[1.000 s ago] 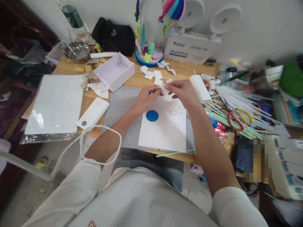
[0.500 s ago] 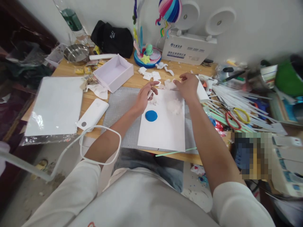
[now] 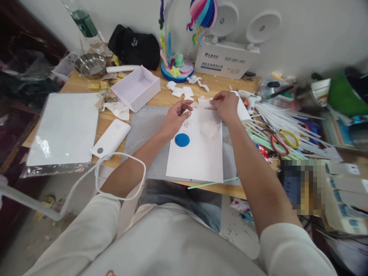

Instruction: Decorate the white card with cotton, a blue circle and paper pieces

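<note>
White scraps (image 3: 204,102) are lying at the far edge of the white sheet (image 3: 195,165), with the right hand's (image 3: 227,105) fingertips touching their right end; whether those fingers are pinching a scrap or merely pressing on it, I cannot tell; the left hand (image 3: 176,117) is hovering across from it, thumb and fingers parted and apparently holding nothing.

The work is looking partway along: a fluffy white heap (image 3: 210,129) is already sitting loose on the sheet, and a smaller tuft (image 3: 186,123) is lying near the left hand; meanwhile several white squares (image 3: 178,91) are waiting whole behind, so some handling is probably remaining; the blue disc (image 3: 182,140) is lying flat, showing a plain face.

The sheet's near half is offering the widest open room; its near edge is running close to the table's front edge, where a pale green strip (image 3: 212,183) is lying; the grey cutting mat (image 3: 146,145) is giving some space at left, before the white device (image 3: 111,138) and the lilac box (image 3: 143,88); on the right, a white roll (image 3: 243,109) and a spread of thin strips (image 3: 281,119) are crowding the right arm; a pale cord (image 3: 143,172) is looping across the left forearm, possibly hampering wider moves.
</note>
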The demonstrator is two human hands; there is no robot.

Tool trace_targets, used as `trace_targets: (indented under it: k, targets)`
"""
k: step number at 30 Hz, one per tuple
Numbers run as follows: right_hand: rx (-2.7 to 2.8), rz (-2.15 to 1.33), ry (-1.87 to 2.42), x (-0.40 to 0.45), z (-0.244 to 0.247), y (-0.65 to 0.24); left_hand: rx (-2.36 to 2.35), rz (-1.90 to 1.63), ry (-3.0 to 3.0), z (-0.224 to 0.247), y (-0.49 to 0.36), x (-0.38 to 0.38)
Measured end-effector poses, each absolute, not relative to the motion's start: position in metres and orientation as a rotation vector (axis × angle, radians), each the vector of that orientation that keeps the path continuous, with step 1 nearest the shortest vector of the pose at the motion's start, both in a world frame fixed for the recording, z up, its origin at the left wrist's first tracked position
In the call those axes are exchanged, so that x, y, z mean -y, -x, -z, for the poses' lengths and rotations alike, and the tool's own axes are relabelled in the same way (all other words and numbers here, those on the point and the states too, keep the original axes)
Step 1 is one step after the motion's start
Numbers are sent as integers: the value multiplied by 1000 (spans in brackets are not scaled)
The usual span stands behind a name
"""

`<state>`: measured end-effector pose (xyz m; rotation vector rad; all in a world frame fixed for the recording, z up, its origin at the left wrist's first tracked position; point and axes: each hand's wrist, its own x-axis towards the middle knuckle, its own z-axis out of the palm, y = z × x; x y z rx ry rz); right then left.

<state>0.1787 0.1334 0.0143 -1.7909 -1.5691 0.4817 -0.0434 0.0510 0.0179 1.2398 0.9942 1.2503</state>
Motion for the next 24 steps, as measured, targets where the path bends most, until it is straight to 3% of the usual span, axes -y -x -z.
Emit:
trace_targets:
  k: [4,13,20,24]
  targets:
    - [1671,-343,1775,-133,-13,-181,-971,-1254,-1242,-15,43,-52]
    - [1594,-408,1627,-104,-34,-173,-931,-1279,-1187,-13,42,-53]
    - [1363,-1015,1337,-19,-48,-128,-890,-1242,-1122,-16,37,-46]
    - [1210,-1067,1281,-14,-38,-118,-939,-1200,-1075,-16,35,-43]
